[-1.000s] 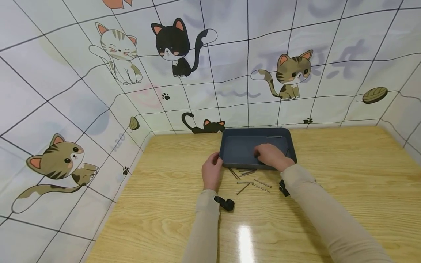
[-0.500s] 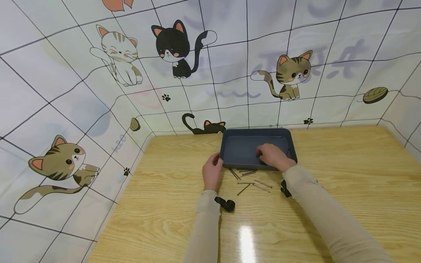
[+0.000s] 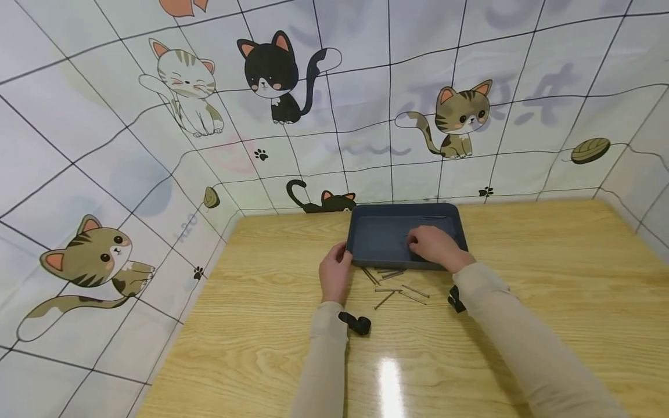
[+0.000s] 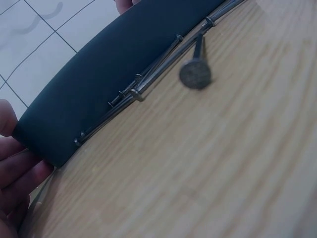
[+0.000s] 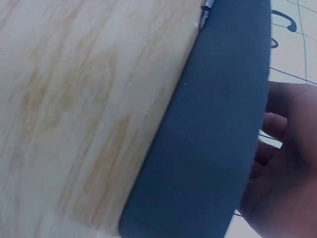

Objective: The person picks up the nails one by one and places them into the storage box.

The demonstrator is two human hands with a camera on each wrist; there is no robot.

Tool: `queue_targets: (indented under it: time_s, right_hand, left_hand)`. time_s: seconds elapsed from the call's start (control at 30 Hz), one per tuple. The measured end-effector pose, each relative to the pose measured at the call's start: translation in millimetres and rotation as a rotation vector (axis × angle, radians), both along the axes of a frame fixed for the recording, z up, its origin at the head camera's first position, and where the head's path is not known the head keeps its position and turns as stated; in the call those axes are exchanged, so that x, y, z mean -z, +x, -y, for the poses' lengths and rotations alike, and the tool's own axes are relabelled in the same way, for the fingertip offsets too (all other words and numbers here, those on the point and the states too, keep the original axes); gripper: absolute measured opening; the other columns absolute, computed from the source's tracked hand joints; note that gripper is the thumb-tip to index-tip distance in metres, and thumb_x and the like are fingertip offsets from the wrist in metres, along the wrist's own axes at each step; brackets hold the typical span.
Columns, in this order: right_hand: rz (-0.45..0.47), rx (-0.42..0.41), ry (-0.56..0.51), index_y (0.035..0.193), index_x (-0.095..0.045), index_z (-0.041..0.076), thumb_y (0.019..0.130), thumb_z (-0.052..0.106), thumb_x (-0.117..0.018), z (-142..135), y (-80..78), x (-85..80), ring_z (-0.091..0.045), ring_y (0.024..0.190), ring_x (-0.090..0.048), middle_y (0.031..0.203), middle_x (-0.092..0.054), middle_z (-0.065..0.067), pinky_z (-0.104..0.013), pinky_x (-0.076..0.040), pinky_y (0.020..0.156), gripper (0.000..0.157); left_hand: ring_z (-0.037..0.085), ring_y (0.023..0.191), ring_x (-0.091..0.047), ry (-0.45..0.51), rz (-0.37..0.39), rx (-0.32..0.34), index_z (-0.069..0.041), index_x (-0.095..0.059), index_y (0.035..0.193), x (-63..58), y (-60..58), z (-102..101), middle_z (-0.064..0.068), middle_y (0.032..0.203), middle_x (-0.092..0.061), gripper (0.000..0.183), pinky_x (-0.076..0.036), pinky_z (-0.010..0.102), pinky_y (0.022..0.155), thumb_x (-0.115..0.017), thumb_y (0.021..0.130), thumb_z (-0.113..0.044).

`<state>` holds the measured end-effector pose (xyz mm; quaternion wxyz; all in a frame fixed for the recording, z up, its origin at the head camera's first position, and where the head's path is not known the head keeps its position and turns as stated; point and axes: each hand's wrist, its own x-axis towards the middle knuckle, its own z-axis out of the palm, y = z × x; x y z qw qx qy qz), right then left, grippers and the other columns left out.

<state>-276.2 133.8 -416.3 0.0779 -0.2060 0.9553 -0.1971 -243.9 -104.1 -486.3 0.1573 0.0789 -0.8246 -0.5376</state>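
Observation:
A dark blue-grey tray point(image 3: 378, 232) stands at the back of the wooden table. My left hand point(image 3: 335, 273) grips its near left corner; in the left wrist view the thumb is at the rim and the fingers point(image 4: 22, 173) lie against the outside. Inside the tray, my right hand point(image 3: 432, 245) has its fingers curled low over the floor. A thin dark tip pokes out past them, seemingly a nail pinched there, though mostly hidden. One or more nails point(image 3: 434, 217) lie along the tray's far wall. Several loose nails point(image 3: 388, 290) lie in front of the tray.
Some of the nails point(image 4: 163, 69) lie close against the tray's front wall, and one nail head point(image 4: 194, 74) faces the left wrist camera. A cloth with printed cats point(image 3: 272, 75) hangs behind the table point(image 3: 251, 325) and at its sides.
My right hand has shifted slightly to the right inside the tray, and a thin tip now shows beside its fingers. The left hand keeps its place on the corner.

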Motion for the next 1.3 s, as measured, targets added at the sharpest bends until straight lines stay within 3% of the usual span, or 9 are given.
queue_targets:
  time_s: [0.17, 0.5, 0.77, 1.03, 1.3]
  right_hand:
    - [-0.012, 0.002, -0.034, 0.106, -0.062, 0.004, 0.090, 0.015, -0.050, -3, 4.4, -5.2, -0.023, 0.084, -0.056, 0.100, -0.060, -0.011, -0.040, -0.045, 0.071, 0.022]
    - [-0.040, 0.067, -0.282, 0.109, -0.062, 0.006, 0.090, 0.018, -0.050, -12, 23.0, -7.3, -0.025, 0.093, -0.055, 0.105, -0.059, -0.010, -0.042, -0.044, 0.076, 0.025]
    - [-0.049, 0.097, -0.359, 0.108, -0.061, 0.009, 0.091, 0.022, -0.050, -23, 35.5, -7.0, -0.024, 0.093, -0.054, 0.105, -0.059, -0.008, -0.042, -0.043, 0.075, 0.024]
    - [0.005, 0.137, -0.494, 0.112, -0.058, 0.011, 0.092, 0.031, -0.048, -23, 52.6, -4.8, -0.021, 0.088, -0.057, 0.101, -0.060, -0.008, -0.040, -0.045, 0.073, 0.030]
    - [0.110, 0.134, -0.600, 0.109, -0.059, 0.007, 0.091, 0.026, -0.050, -21, 65.1, -1.8, -0.026, 0.083, -0.061, 0.095, -0.063, -0.013, -0.040, -0.049, 0.071, 0.027]
  left_hand:
    - [0.006, 0.090, -0.056, -0.002, 0.003, 0.003, -0.024, -0.061, 0.115, -1.4, 0.1, 2, -0.009, 0.103, -0.062, 0.030, -0.044, 0.033, 0.079, -0.053, 0.087, -0.027]
    - [0.005, 0.089, -0.055, -0.015, 0.006, -0.003, -0.025, -0.061, 0.115, -1.5, -1.8, 3, -0.008, 0.103, -0.062, 0.030, -0.044, 0.032, 0.078, -0.053, 0.087, -0.028]
    - [0.006, 0.089, -0.056, -0.012, 0.000, 0.003, -0.023, -0.061, 0.116, 1.1, -2.4, 3, -0.006, 0.103, -0.063, 0.030, -0.044, 0.033, 0.078, -0.053, 0.087, -0.027]
    - [0.006, 0.088, -0.055, -0.019, -0.001, 0.008, -0.023, -0.061, 0.116, 2.0, -1.9, 3, -0.008, 0.102, -0.063, 0.030, -0.044, 0.033, 0.078, -0.053, 0.087, -0.028]
    - [0.007, 0.090, -0.055, -0.003, 0.007, 0.018, -0.023, -0.061, 0.116, 0.8, -0.8, 1, -0.006, 0.104, -0.062, 0.031, -0.044, 0.034, 0.079, -0.053, 0.087, -0.027]
